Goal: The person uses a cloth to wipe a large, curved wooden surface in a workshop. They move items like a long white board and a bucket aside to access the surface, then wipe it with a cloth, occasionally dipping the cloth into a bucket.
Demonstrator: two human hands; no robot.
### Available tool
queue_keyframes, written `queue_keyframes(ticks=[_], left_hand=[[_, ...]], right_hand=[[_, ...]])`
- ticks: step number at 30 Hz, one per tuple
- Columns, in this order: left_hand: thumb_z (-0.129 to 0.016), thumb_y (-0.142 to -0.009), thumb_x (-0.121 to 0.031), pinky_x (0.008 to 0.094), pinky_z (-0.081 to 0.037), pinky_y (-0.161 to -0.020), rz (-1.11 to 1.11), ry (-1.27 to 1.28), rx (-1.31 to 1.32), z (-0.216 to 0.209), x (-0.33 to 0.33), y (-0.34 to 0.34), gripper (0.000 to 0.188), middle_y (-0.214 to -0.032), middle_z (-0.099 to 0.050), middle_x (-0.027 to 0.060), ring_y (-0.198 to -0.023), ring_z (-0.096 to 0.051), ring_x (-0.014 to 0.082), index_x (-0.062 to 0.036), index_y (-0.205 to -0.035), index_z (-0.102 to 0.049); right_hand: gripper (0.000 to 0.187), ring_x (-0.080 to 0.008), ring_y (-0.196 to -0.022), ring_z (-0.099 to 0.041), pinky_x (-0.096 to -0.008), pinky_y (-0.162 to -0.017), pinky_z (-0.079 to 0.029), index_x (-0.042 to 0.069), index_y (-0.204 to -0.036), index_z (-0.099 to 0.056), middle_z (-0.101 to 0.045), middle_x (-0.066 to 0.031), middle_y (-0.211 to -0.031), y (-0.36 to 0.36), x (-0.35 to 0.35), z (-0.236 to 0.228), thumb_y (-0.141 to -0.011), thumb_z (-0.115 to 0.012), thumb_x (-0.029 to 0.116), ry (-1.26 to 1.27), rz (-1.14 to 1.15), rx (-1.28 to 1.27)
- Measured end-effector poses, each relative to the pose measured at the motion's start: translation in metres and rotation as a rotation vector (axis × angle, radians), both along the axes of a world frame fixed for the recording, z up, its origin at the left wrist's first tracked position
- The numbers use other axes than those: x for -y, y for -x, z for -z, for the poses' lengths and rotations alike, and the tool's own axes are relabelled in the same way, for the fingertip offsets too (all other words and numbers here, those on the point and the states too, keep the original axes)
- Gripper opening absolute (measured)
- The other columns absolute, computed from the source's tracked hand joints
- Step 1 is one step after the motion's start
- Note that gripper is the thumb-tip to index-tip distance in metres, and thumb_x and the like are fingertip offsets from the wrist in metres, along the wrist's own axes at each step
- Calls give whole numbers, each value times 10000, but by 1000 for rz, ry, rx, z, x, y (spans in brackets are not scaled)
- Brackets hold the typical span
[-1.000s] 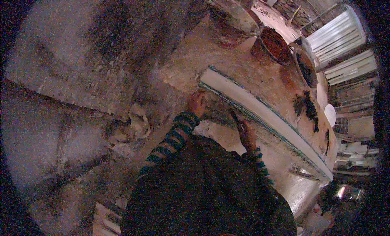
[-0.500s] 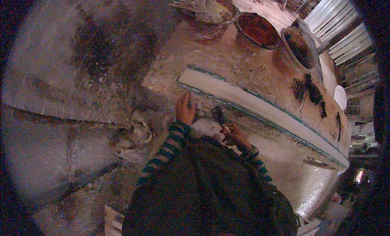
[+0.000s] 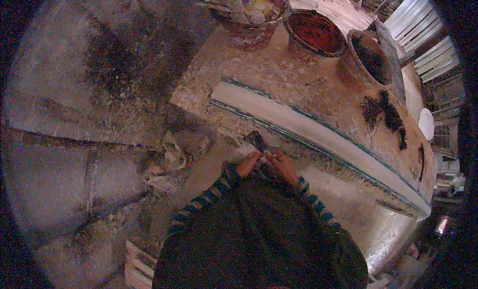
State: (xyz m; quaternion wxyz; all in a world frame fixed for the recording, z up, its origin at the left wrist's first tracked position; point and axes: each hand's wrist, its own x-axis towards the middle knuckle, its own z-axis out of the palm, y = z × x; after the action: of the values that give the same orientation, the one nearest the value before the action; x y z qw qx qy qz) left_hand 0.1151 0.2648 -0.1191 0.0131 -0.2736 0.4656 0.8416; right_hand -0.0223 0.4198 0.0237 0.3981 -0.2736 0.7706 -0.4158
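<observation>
My right hand is closed round the pale handle of a small dark-headed brush, whose head points away from me. My left hand is drawn up right beside it, fingers bent together near the handle; a small white bit shows between the hands, too blurred to name. Just beyond the brush head runs a long pale board with chipped green edges, lying slantwise on a rough earthen ledge. Neither hand touches the board.
Along the ledge's far side stand a cluttered basin, a reddish-brown bowl and a dark hollow pot. Black twig-like clumps lie toward the right. Crumpled cloth sits left of my arm. A wooden crate stands low left.
My left hand has come back from the board's near edge to meet my right hand. The brush has shifted slightly left and nearer. The view has tilted a little.
</observation>
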Motion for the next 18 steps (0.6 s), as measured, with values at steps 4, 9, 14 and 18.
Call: queue_keyframes(ticks=[4, 9, 14, 18], left_hand=[[-666, -938, -250, 462, -411, -1099, 78, -45, -17, 1, -8, 15, 553, -1395, -567, 153, -1288, -510, 339, -80, -1440, -507], [-639, -960, -266, 449, -422, -1087, 90, -79, -13, 8, -20, 11, 517, -1383, -575, 143, -1269, -522, 318, -78, -1426, -519], [-612, -982, -281, 436, -433, -1074, 132, -93, -10, 1, -17, 9, 484, -1371, -583, 132, -1251, -533, 298, -76, -1412, -530], [-590, -1000, -294, 425, -442, -1065, 159, -116, -5, 10, -25, 1, 460, -1361, -589, 124, -1236, -542, 281, -75, -1401, -538]], right_hand=[[397, -278, -834, -691, -420, -714, -552, 21, -1177, -588, -730, -183, -998, -19, 22, 24, -1056, -567, 398, 139, 44, -230], [370, -320, -830, -690, -451, -708, -547, 4, -1173, -558, -698, -190, -926, -14, 8, 11, -1060, -571, 356, -13, 44, 87], [355, -240, -805, -662, -410, -659, -522, 11, -1157, -560, -661, -146, -873, -22, 14, 53, -1055, -578, 350, 236, -50, -57], [379, -289, -857, -684, -418, -714, -526, 6, -1165, -561, -690, -176, -956, -14, -10, 37, -1042, -593, 364, -12, -28, 79]])
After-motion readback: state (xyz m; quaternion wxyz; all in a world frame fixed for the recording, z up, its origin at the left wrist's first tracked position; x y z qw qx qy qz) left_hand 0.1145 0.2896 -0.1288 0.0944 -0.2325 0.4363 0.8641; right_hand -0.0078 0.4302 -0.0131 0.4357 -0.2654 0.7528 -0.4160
